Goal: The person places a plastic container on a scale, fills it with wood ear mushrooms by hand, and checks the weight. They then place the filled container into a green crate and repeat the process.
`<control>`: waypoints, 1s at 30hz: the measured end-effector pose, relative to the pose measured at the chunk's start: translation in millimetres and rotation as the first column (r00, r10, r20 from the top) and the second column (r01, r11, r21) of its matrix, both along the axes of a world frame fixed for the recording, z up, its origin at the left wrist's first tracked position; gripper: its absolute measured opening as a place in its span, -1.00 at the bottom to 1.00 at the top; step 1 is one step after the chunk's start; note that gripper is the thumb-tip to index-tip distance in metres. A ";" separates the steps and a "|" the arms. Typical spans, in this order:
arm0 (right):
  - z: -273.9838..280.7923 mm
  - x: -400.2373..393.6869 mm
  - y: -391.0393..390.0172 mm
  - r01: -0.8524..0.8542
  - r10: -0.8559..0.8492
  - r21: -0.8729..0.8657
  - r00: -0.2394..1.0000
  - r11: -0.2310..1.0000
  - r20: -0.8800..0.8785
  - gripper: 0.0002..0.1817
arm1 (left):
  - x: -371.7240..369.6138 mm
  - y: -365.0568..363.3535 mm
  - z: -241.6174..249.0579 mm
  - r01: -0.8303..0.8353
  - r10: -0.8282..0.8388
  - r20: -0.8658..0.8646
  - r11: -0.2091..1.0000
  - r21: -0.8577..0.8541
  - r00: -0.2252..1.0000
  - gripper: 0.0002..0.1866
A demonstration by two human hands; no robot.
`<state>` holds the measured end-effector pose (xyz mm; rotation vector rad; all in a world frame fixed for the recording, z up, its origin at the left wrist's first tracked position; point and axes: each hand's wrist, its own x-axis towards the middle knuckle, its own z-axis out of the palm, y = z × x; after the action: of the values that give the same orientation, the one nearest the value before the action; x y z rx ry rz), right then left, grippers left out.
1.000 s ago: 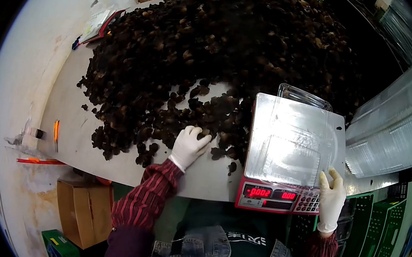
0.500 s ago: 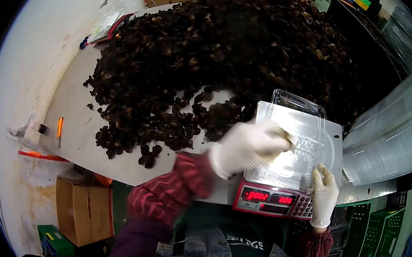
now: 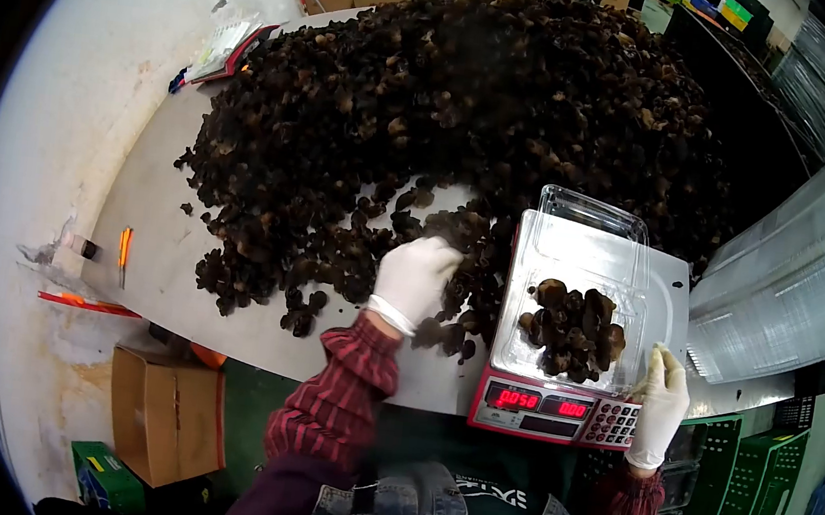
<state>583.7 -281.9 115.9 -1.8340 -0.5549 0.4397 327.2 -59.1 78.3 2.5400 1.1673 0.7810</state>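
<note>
Dark, brown-black wood ear mushrooms [image 3: 428, 108] are heaped over the table. My left hand [image 3: 415, 280], in a white glove, is at the near edge of the heap with its fingers curled; what they hold, if anything, is hidden. A clear plastic container [image 3: 583, 265] lies on a red electronic scale [image 3: 528, 423], with a small pile of mushrooms [image 3: 574, 330] inside. The red display appears to read 0.058. My right hand [image 3: 661, 409], also gloved, is at the scale's right side near the container's edge, its fingers stretched upward.
A stack of clear plastic containers [image 3: 792, 277] leans at the right. An orange cutter [image 3: 123, 255] lies at the table's left edge. Below are an open cardboard box [image 3: 149, 421] at the left and green crates [image 3: 761, 485] at the right. Papers [image 3: 217, 56] lie by the wall.
Mushrooms now lie in the container, and the reading went from -0.002 to 0.058. My left hand moved left from above the scale to the heap. My right hand shifted slightly right and down.
</note>
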 end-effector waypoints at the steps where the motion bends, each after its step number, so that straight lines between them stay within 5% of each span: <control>1: 0.0 2.1 -1.6 0.023 -0.023 -0.017 1.000 1.000 0.004 -0.66 | -11.0 6.8 -20.2 -0.048 0.038 -0.131 0.996 -0.070 0.991 -0.82; 3: -1.3 3.8 -4.4 0.016 -0.016 0.010 1.000 1.000 -0.019 -0.68 | -20.6 4.4 -45.1 0.024 -0.030 -0.285 0.999 -0.024 0.958 -0.74; 7: 1.5 2.3 -5.1 0.038 -0.039 -0.023 0.999 0.999 -0.029 -0.68 | -28.4 0.9 -56.5 0.063 -0.053 -0.204 0.997 0.043 0.978 -0.65; 9: 1.5 4.1 -9.6 0.054 -0.054 -0.004 0.999 0.999 -0.005 -0.69 | -46.8 -4.3 -28.8 -0.060 0.053 0.122 0.997 0.052 0.991 -0.63; 12: 0.2 11.3 -19.3 0.059 -0.058 -0.026 0.998 0.998 0.038 -0.70 | -112.3 11.4 3.9 -0.333 0.299 0.158 0.900 0.282 0.941 -0.63; 17: -6.1 14.0 -22.6 0.096 -0.094 -0.055 0.995 0.994 0.040 -0.71 | -268.6 73.8 -34.7 -0.683 0.704 -0.089 0.707 0.185 0.704 -0.54; 19: -7.2 12.2 -21.0 0.096 -0.093 -0.057 0.995 0.994 0.046 -0.69 | -270.5 73.2 -20.8 -0.688 0.693 -0.117 0.720 0.086 0.711 -0.51; 21: -4.7 10.0 -18.9 0.128 -0.126 -0.060 0.991 0.990 0.051 -0.69 | -255.3 68.7 -16.5 -0.568 0.644 -0.095 0.726 0.388 0.759 -0.52; 22: -8.0 13.4 -21.6 0.112 -0.109 -0.045 0.992 0.993 0.056 -0.69 | -240.3 67.7 -18.0 -0.493 0.547 -0.015 0.767 0.410 0.837 -0.56; 24: -7.7 12.4 -19.2 0.104 -0.102 -0.037 0.993 0.994 0.060 -0.69 | -173.2 52.2 -11.0 -0.320 0.285 0.171 0.920 0.227 0.943 -0.73; 27: -3.3 9.1 -14.5 0.088 -0.086 -0.029 0.994 0.996 0.071 -0.71 | -86.6 44.5 -36.1 0.029 -0.039 0.137 0.997 0.072 0.990 -0.81; 30: -0.5 5.2 -12.8 0.086 -0.084 -0.024 0.994 0.996 0.073 -0.72 | -20.9 48.3 -65.8 0.028 -0.028 0.001 0.991 0.132 1.000 -0.78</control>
<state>588.9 -294.7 115.5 -1.8972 -0.5197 0.3266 306.3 -10.9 12.4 2.6540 1.1108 0.8828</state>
